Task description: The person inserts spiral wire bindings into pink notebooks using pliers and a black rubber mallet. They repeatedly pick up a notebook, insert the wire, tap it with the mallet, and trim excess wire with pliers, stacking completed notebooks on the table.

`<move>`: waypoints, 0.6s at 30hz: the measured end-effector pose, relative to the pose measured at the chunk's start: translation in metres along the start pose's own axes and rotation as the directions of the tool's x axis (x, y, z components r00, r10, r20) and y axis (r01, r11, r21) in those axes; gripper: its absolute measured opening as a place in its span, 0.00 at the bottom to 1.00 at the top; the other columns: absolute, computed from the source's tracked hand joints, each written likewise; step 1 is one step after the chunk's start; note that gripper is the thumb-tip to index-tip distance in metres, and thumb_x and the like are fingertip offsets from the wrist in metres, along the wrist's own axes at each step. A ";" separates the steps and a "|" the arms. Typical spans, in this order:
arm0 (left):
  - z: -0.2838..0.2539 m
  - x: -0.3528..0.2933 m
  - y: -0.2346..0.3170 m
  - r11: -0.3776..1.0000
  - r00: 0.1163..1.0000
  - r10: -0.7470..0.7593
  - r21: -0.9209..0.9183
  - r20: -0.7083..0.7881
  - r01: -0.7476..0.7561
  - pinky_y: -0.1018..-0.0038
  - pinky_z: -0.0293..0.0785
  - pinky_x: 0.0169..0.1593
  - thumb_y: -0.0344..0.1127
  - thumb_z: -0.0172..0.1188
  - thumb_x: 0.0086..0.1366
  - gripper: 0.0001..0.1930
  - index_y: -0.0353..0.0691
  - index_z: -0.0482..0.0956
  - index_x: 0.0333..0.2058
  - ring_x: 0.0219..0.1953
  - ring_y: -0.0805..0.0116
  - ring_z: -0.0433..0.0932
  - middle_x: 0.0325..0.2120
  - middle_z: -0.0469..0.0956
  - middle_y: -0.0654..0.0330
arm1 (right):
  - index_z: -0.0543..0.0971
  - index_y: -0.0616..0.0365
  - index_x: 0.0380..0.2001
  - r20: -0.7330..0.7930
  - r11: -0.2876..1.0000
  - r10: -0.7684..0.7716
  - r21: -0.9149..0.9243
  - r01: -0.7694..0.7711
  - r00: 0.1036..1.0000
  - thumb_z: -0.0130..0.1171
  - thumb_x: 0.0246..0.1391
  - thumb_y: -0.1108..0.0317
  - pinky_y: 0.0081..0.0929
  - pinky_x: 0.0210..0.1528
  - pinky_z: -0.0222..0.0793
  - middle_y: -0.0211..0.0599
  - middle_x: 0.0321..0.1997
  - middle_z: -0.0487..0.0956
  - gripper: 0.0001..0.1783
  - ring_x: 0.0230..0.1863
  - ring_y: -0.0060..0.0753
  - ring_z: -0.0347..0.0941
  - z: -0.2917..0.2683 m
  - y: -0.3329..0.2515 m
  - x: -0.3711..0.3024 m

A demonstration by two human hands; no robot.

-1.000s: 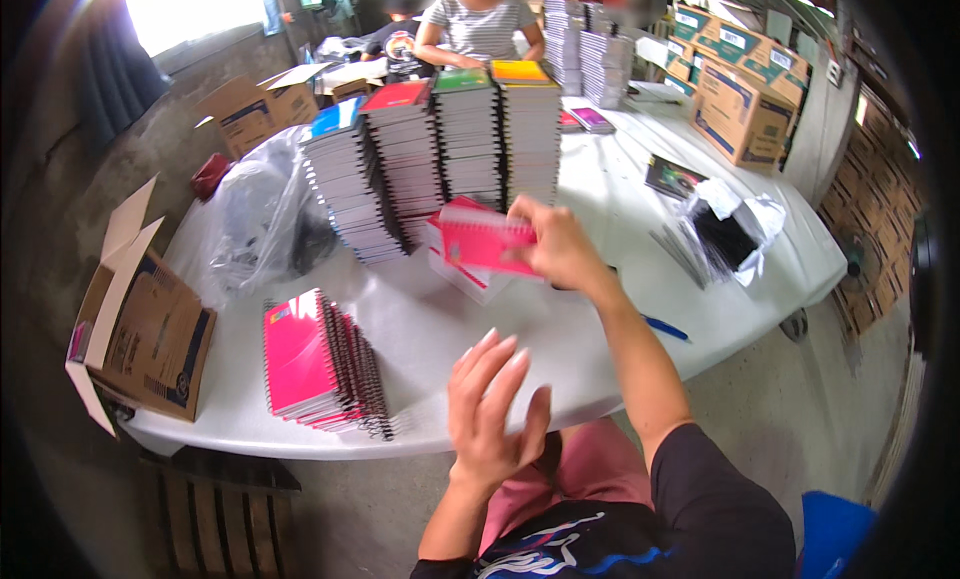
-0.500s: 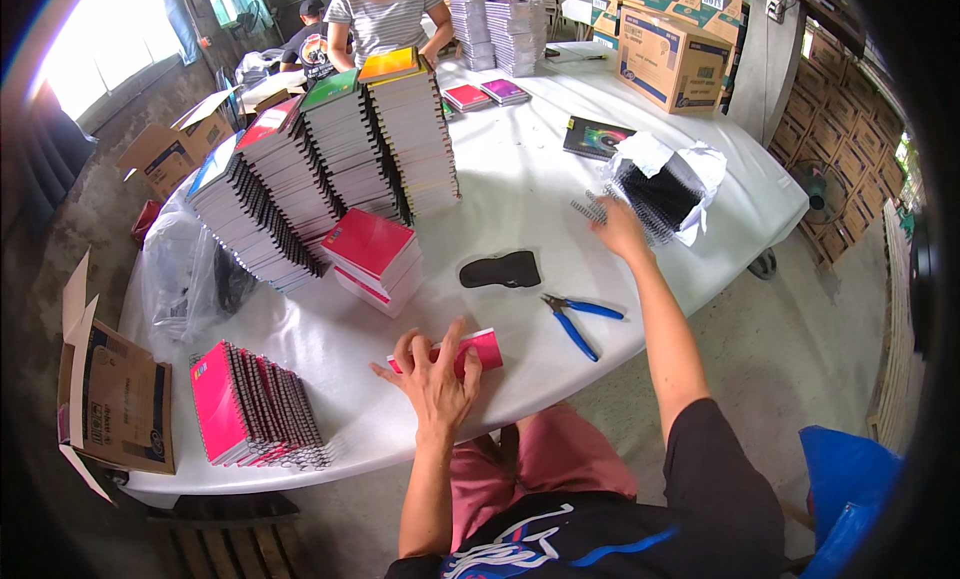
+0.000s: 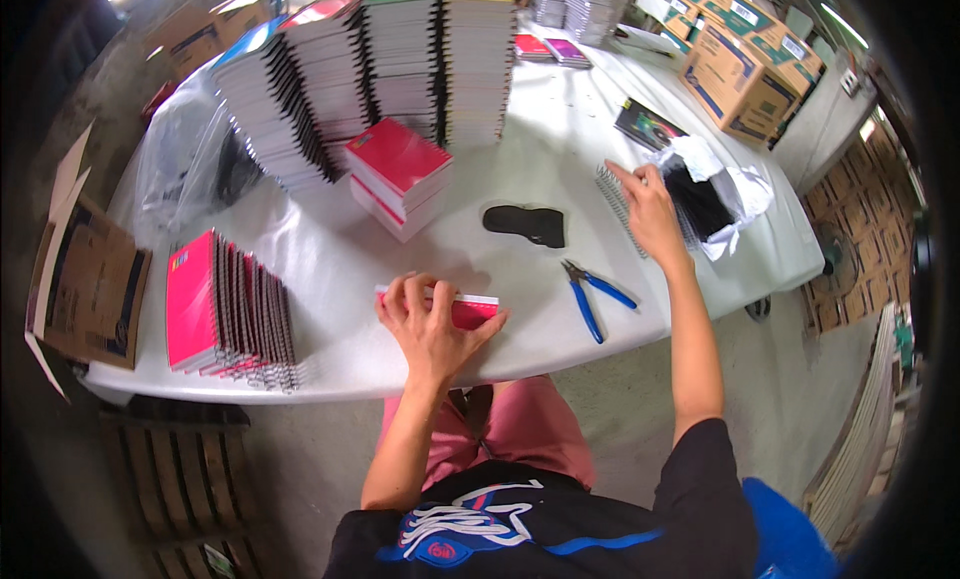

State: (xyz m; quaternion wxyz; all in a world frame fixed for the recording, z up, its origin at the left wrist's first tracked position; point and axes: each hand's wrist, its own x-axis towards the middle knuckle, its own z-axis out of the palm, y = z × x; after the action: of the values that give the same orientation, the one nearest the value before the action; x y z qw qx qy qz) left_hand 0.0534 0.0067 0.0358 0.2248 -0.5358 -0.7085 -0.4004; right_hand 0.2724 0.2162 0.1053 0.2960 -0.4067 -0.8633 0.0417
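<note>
Reaching right hand (image 3: 652, 207), fingers on wire coil (image 3: 615, 201)

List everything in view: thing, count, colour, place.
white table: one, centre
tall notebook stacks: several, mixed covers, far side of table
short pink notebook stack: one, mid table
upright pink notebooks: one row, near left edge
pink notebook: one, near edge, under left hand
blue-handled pliers: one, right of that notebook
flat black object: one, mid table
spiral wire coil: one, silver, by right hand
white bag of black items: one, right side
cardboard boxes: several, brown, far right
open carton: one, brown, left
left hand: flat on pink notebook
right hand: at the coil
</note>
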 end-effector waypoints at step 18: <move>0.003 -0.010 -0.004 0.998 0.997 -0.066 -0.014 -0.035 0.065 0.50 0.53 0.51 0.56 0.71 0.34 0.26 0.47 0.70 0.25 0.45 0.57 0.63 0.31 0.65 0.61 | 0.83 0.57 0.34 0.227 0.734 -0.054 0.669 -0.116 0.972 0.66 0.42 0.77 0.24 0.40 0.69 0.36 0.35 0.77 0.12 0.36 0.29 0.74 0.039 -0.118 -0.072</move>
State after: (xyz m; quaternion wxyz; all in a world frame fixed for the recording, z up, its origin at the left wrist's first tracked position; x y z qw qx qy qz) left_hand 0.0538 0.0030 0.0249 0.2206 -0.5067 -0.7189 -0.4217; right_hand 0.2068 0.0921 0.0755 0.3205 -0.2774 -0.8099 0.4053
